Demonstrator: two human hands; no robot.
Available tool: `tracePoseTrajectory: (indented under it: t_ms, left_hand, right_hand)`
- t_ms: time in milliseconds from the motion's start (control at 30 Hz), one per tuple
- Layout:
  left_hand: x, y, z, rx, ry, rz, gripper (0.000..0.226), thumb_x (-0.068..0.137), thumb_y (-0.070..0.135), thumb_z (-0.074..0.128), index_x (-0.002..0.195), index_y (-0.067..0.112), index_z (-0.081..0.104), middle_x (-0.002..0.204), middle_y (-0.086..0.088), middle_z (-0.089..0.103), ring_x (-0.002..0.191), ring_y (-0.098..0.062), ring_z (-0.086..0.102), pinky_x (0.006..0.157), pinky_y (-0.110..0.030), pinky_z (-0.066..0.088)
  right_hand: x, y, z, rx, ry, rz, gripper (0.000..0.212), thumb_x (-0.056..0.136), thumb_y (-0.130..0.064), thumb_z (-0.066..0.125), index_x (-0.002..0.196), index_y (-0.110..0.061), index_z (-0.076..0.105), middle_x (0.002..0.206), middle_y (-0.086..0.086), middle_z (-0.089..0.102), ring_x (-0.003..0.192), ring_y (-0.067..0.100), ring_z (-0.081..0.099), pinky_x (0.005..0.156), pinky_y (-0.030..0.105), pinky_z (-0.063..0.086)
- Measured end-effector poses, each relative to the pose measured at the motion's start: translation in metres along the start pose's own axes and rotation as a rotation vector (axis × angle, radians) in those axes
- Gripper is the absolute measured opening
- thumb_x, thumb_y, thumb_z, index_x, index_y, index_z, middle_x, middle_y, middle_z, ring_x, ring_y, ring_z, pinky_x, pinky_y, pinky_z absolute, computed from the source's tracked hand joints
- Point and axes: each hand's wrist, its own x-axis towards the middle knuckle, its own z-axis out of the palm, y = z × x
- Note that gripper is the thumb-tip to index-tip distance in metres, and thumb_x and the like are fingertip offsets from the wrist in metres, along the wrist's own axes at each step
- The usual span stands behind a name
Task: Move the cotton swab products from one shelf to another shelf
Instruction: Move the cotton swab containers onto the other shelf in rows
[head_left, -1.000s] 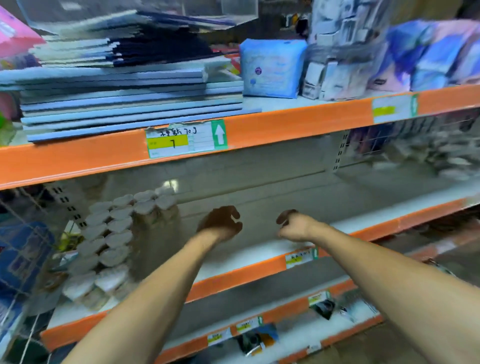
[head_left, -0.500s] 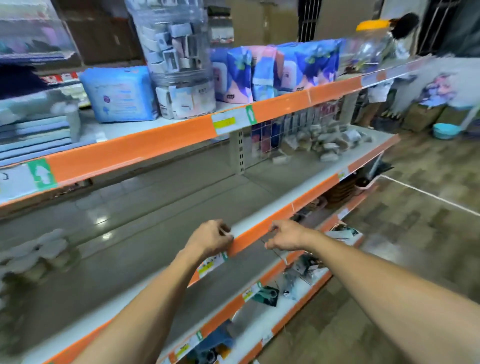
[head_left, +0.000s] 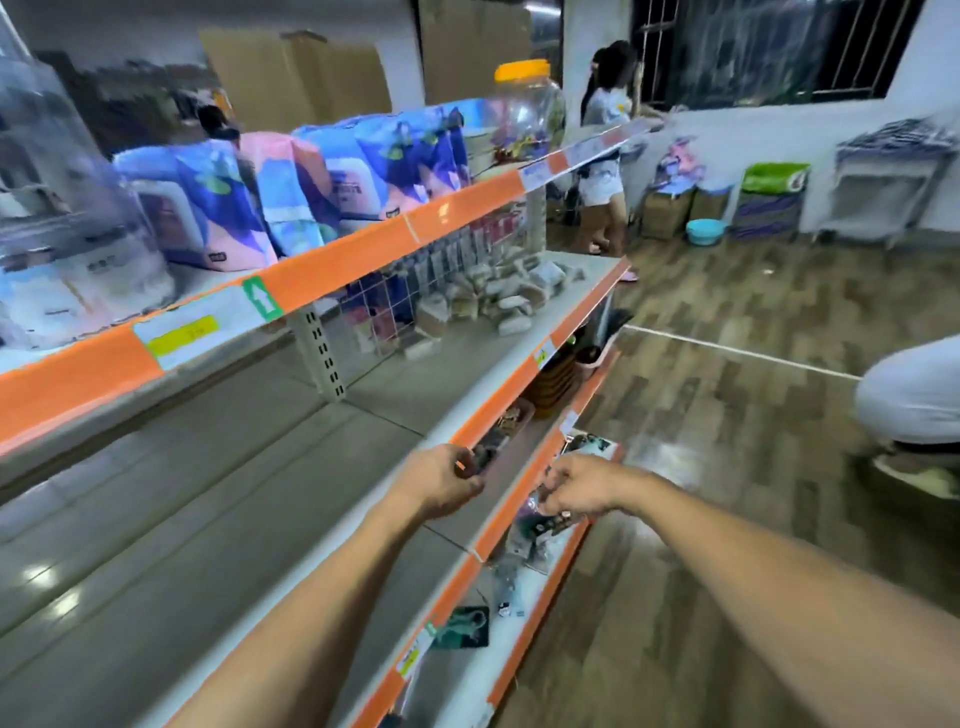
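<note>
Cotton swab packs (head_left: 498, 301) lie heaped on the far right of the middle shelf (head_left: 395, 384), behind a wire divider (head_left: 395, 306), well apart from us. We judge we are between loads, heading for that heap. Our left hand (head_left: 441, 480) and right hand (head_left: 576, 488) hover over the shelf edge, fingers loosely curled, apparently holding nothing. Next we must reach far right and grip a few packs.
</note>
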Motion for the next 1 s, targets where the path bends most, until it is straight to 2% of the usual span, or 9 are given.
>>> tracePoseTrajectory:
  t_ms: [167,267,433,533,633,767,833,900,1000]
  left_hand:
    - [0.066,0.032,0.006,0.010,-0.055,0.079,0.019,0.083,0.035,0.065,0.099,0.024,0.068,0.100,-0.005,0.074,0.093,-0.023,0.069,0.080,-0.030,0.055]
    - [0.108,0.041,0.010,0.034,-0.071,0.096,0.022,0.082,0.040,0.067,0.100,0.028,0.069,0.108,-0.002,0.071,0.097,-0.020,0.066,0.081,-0.027,0.052]
    - [0.177,0.062,0.009,0.014,-0.109,0.109,0.017,0.085,0.031,0.066,0.101,0.025,0.070,0.107,-0.001,0.070,0.100,-0.022,0.067,0.075,-0.022,0.046]
    - [0.220,0.072,0.004,-0.003,-0.102,0.102,0.014,0.087,0.034,0.066,0.098,0.025,0.069,0.102,-0.003,0.073,0.088,-0.020,0.069,0.066,-0.022,0.046]
    - [0.256,0.083,0.001,0.020,-0.094,0.092,0.020,0.088,0.037,0.067,0.102,0.024,0.068,0.103,-0.005,0.072,0.093,-0.019,0.066,0.067,-0.021,0.040]
    - [0.297,0.096,0.008,0.048,-0.097,0.072,0.026,0.084,0.041,0.071,0.104,0.025,0.069,0.110,-0.003,0.071,0.100,-0.020,0.065,0.074,-0.024,0.046]
    - [0.317,0.102,0.013,0.059,-0.097,0.050,0.028,0.083,0.039,0.071,0.107,0.024,0.068,0.112,-0.004,0.070,0.102,-0.021,0.064,0.077,-0.026,0.047]
    - [0.335,0.107,0.018,0.055,-0.101,0.020,0.029,0.085,0.037,0.068,0.111,0.024,0.067,0.116,-0.005,0.068,0.105,-0.022,0.063,0.081,-0.027,0.048]
    - [0.366,0.118,0.027,0.022,-0.083,-0.035,0.030,0.088,0.036,0.064,0.115,0.022,0.065,0.119,-0.005,0.067,0.105,-0.022,0.063,0.084,-0.029,0.050]
  right_hand:
    - [0.019,0.025,-0.042,0.042,0.059,0.049,0.023,0.084,-0.021,0.074,0.096,-0.012,0.057,0.066,0.000,0.050,0.061,0.018,0.046,0.052,0.025,0.034]
    - [0.037,0.035,-0.066,0.058,0.088,0.088,0.040,0.083,-0.020,0.073,0.110,0.006,0.058,0.062,-0.001,0.045,0.059,0.019,0.043,0.049,0.023,0.031]
    - [0.082,0.037,-0.114,0.065,0.128,0.095,0.043,0.083,-0.021,0.073,0.119,-0.002,0.059,0.071,0.003,0.052,0.064,0.020,0.046,0.050,0.024,0.034]
    - [0.113,0.036,-0.140,0.072,0.164,0.089,0.023,0.084,-0.019,0.074,0.101,-0.012,0.059,0.066,0.001,0.050,0.057,0.017,0.045,0.051,0.025,0.035]
    - [0.146,0.041,-0.162,0.115,0.212,0.044,0.020,0.082,-0.018,0.076,0.082,-0.021,0.057,0.074,-0.003,0.053,0.061,0.011,0.048,0.063,0.026,0.042]
    - [0.176,0.049,-0.188,0.100,0.220,0.005,0.023,0.080,-0.025,0.077,0.100,-0.020,0.065,0.094,-0.003,0.061,0.093,0.016,0.060,0.083,0.028,0.049]
    - [0.193,0.057,-0.201,0.093,0.227,-0.004,0.024,0.080,-0.024,0.077,0.101,-0.018,0.067,0.098,-0.001,0.065,0.098,0.017,0.063,0.089,0.029,0.050]
    - [0.211,0.066,-0.213,0.063,0.216,-0.014,0.020,0.079,-0.022,0.077,0.095,-0.013,0.068,0.095,0.005,0.068,0.091,0.016,0.065,0.082,0.029,0.052]
    - [0.241,0.080,-0.242,0.043,0.190,-0.046,0.034,0.079,-0.016,0.073,0.104,0.005,0.063,0.087,0.011,0.063,0.072,0.015,0.057,0.061,0.024,0.047]
